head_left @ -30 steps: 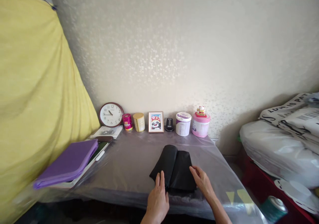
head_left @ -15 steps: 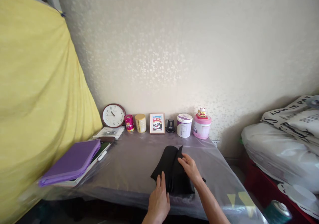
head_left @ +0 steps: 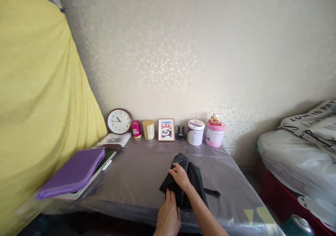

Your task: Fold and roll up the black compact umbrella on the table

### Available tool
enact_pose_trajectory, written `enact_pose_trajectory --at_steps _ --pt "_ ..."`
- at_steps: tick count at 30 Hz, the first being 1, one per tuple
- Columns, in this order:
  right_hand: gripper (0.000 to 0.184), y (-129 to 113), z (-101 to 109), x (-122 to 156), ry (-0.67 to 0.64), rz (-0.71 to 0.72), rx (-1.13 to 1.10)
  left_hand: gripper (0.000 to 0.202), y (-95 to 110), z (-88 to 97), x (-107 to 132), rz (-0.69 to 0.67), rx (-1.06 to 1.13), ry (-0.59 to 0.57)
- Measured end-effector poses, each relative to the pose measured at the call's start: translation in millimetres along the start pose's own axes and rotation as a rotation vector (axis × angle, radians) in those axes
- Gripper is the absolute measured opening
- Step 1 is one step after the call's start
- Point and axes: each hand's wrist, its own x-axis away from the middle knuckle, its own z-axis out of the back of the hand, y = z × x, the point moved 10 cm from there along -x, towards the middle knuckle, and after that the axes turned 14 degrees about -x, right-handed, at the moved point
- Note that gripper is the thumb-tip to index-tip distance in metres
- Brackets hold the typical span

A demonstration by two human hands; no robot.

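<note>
A folded black cloth (head_left: pixel 195 178) lies near the front edge of a table (head_left: pixel 139 173) covered in clear plastic sheet. My right hand (head_left: pixel 180 176) reaches across it from the right and lies on top of its left half, fingers curled on the fabric. At the cloth's near edge my left hand (head_left: pixel 168 215) rests flat, fingers together and stretched forward. A thin black strap (head_left: pixel 212 192) trails out to the right of the cloth.
Along the wall stand a round clock (head_left: pixel 119 121), a pink tin (head_left: pixel 135 129), a gold tin (head_left: pixel 148 129), a framed picture (head_left: pixel 166 129), a white tub (head_left: pixel 195 132) and a pink tub (head_left: pixel 215 134). A purple folder (head_left: pixel 72 173) lies left. Yellow fabric (head_left: pixel 34 106) hangs left; bagged bedding (head_left: pixel 296 162) sits right.
My right hand has moved from the cloth's right edge across to its left half, bringing the right flap over. The cloth looks narrower and a strap now shows on the right. My left hand stays put.
</note>
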Motion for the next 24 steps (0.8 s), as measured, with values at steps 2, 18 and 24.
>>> enact_pose_trajectory --at_steps 2,18,24 --pt "0.034 -1.6 -2.2 0.5 -0.018 -0.002 0.098 0.058 -3.6 0.6 3.4 0.022 -0.002 -0.019" --pt "0.024 -18.7 -30.4 12.9 -0.332 0.061 0.176 0.081 4.0 -12.3 -12.2 -0.054 -0.075 -0.128" --pt "0.026 -54.6 -12.9 64.6 -0.352 0.481 0.02 0.077 -6.4 -35.0 -19.9 -0.02 0.014 -0.204"
